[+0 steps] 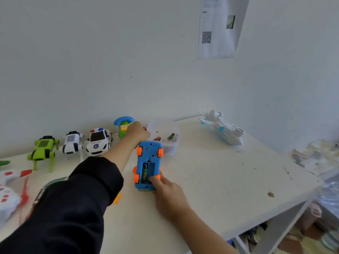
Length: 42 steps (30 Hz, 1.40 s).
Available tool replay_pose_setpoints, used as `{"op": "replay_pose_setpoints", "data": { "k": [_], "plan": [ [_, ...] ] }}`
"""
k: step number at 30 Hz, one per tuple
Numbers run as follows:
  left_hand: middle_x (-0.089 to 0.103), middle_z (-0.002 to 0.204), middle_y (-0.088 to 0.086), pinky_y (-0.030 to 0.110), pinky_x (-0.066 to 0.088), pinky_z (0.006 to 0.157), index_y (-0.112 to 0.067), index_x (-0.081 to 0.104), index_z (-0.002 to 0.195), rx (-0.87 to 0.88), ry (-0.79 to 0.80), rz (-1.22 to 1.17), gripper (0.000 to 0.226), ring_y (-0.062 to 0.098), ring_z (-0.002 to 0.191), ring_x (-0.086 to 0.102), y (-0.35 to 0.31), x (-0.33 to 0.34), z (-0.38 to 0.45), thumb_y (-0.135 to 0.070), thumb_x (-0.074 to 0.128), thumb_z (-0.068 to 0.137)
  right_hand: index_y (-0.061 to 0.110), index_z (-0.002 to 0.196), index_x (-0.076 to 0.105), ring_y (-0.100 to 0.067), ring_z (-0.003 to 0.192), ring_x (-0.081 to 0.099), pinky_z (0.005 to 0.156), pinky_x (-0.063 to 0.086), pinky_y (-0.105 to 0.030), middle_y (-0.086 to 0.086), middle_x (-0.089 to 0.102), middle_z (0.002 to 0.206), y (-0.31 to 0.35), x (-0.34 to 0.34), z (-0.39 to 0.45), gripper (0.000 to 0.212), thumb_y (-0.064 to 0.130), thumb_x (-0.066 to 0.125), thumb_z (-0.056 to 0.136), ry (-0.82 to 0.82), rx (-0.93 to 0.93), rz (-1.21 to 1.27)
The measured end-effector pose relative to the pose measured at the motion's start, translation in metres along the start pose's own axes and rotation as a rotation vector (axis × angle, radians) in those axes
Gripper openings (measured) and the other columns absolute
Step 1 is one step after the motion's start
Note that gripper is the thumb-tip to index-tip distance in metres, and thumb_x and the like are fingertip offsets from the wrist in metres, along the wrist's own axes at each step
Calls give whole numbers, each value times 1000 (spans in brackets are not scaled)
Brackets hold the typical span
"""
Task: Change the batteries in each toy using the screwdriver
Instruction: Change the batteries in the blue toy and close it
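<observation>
A blue toy car [149, 153] with orange wheels lies upside down on the table, its battery compartment uncovered with one green battery [145, 173] inside. My right hand [169, 194] rests beside it, the index finger pressing into the compartment next to the battery. My left hand [136, 133] reaches forward to the rim of a clear plastic tub [169, 149] holding several batteries; its fingers are curled, and whether they hold anything is hidden. No screwdriver is clearly visible.
Along the wall stand a green robot dog [43, 151], a white robot dog [72, 142], a police car [99, 141] and a toy phone [123, 125]. A white toy plane [226, 130] lies at the right. Red-white toys [9, 187] sit far left. The table edge [275, 213] drops off right.
</observation>
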<state>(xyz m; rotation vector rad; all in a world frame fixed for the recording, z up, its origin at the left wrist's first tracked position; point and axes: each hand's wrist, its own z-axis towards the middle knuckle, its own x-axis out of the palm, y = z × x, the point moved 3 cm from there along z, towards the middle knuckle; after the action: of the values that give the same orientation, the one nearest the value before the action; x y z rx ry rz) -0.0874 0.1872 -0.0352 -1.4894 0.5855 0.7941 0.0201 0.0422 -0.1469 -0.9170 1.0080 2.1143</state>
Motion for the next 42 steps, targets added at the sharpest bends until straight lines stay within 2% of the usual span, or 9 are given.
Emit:
{"op": "replay_pose_setpoints", "data": {
  "k": [3, 7, 11, 17, 21, 28, 33, 35, 42],
  "plan": [
    [59, 73, 13, 30, 43, 56, -6, 45, 73, 47, -210, 5, 13, 29, 67, 62, -9, -20, -1, -7, 51, 84, 19, 103, 44, -35, 56, 54, 42, 41, -28, -14, 64, 108, -1, 0, 1, 40, 3, 58, 69, 43, 28, 20],
    [66, 73, 16, 32, 51, 59, -3, 52, 81, 69, -324, -51, 3, 28, 63, 66, -13, -75, -9, -5, 51, 79, 15, 106, 47, -41, 63, 55, 46, 44, -34, -16, 61, 109, 0, -1, 0, 38, 1, 48, 71, 26, 39, 47],
    [66, 63, 19, 30, 54, 61, -5, 50, 78, 33, -297, -69, 5, 20, 47, 62, 5, -125, -39, -3, 50, 82, 7, 118, 54, -43, 86, 58, 60, 51, -44, -13, 54, 125, -2, -4, 2, 44, 11, 38, 77, -11, 85, 33],
    [62, 47, 17, 27, 48, 50, -6, 45, 63, -85, -221, 41, 20, 20, 37, 57, 76, -147, -124, 1, 50, 80, 9, 124, 51, -36, 102, 57, 73, 48, -39, -6, 47, 138, -2, -8, 2, 34, 13, 51, 91, 13, 136, 50],
    [55, 40, 8, 23, 36, 42, -10, 39, 58, -140, -232, 209, 28, 19, 38, 57, 111, -145, -172, 2, 51, 81, 10, 126, 50, -36, 101, 57, 73, 49, -39, -7, 47, 137, 0, -9, 0, 34, 12, 50, 92, 41, 143, 20],
    [38, 58, 1, 24, 25, 44, -13, 34, 60, -123, -337, 580, 37, 11, 50, 35, 122, -121, -205, -14, 57, 88, 9, 125, 50, -37, 98, 57, 71, 49, -40, -10, 49, 132, 5, -10, -3, 34, 10, 50, 91, 43, 142, -11],
    [35, 54, 0, 23, 26, 45, -14, 34, 59, -124, -321, 523, 37, 14, 49, 41, 116, -120, -192, -12, 56, 88, 2, 112, 57, -39, 87, 60, 60, 46, -40, -15, 58, 119, 5, -14, -8, 27, 2, 57, 85, -59, 155, 96],
    [37, 54, -1, 22, 30, 46, -14, 35, 59, -139, -293, 466, 36, 16, 52, 49, 116, -113, -185, -12, 56, 88, 3, 111, 57, -37, 89, 59, 61, 45, -38, -13, 59, 119, 4, -17, -8, 25, 4, 57, 87, -83, 166, 116],
    [40, 58, 0, 23, 30, 44, -13, 35, 64, -186, -273, 408, 30, 13, 48, 40, 110, -78, -170, -4, 53, 86, 9, 118, 56, -30, 97, 58, 71, 47, -33, -6, 59, 120, 2, -21, -7, 32, 8, 56, 86, -83, 217, 194]
  ]
}}
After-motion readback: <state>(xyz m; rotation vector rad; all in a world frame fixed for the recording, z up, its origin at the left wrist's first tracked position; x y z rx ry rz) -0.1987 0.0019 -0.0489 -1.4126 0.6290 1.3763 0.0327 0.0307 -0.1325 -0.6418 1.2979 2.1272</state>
